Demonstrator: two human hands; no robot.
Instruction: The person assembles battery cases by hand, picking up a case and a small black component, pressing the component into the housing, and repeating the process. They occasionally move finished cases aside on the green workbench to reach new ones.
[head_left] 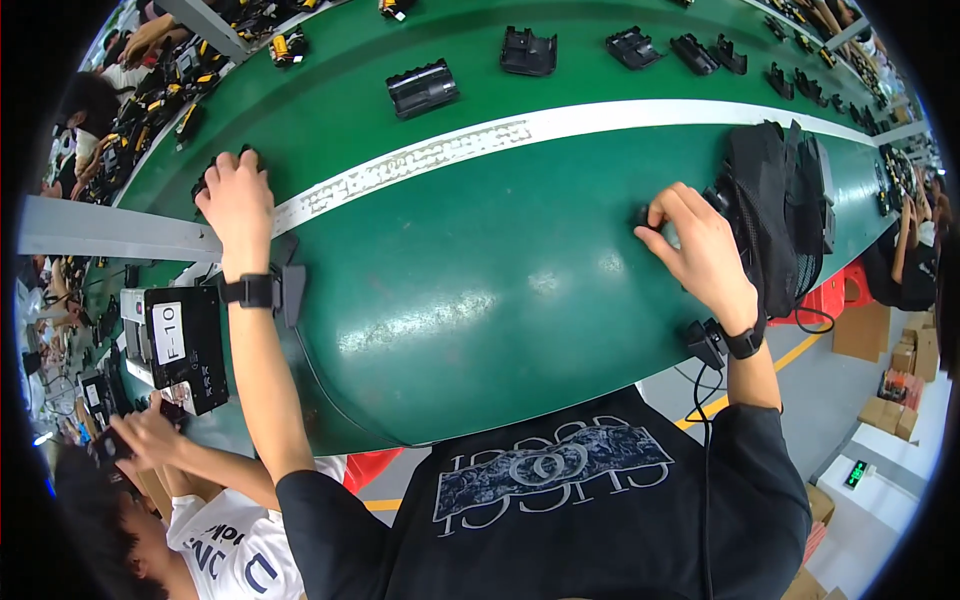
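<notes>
At the far left, my left hand (238, 195) reaches over the white strip, its fingers bent down around a black plastic part (203, 188). Most of that part is hidden under the hand. On the right, above the green work surface (480, 270), my right hand (700, 245) has thumb and fingers curled toward each other. A small dark thing (641, 216) shows at its fingertips, too little of it to name. Close beside this hand stands a black mesh bag (765, 210). Both wrists wear a black strap with a small device.
Several black plastic housings (422, 88) lie spaced along the green belt beyond the white strip (590, 118). A grey metal post (120, 228) crosses at left, near a black box-shaped device (185, 350). A co-worker's hand (150, 435) is at lower left. Red stools (825, 300) stand at right.
</notes>
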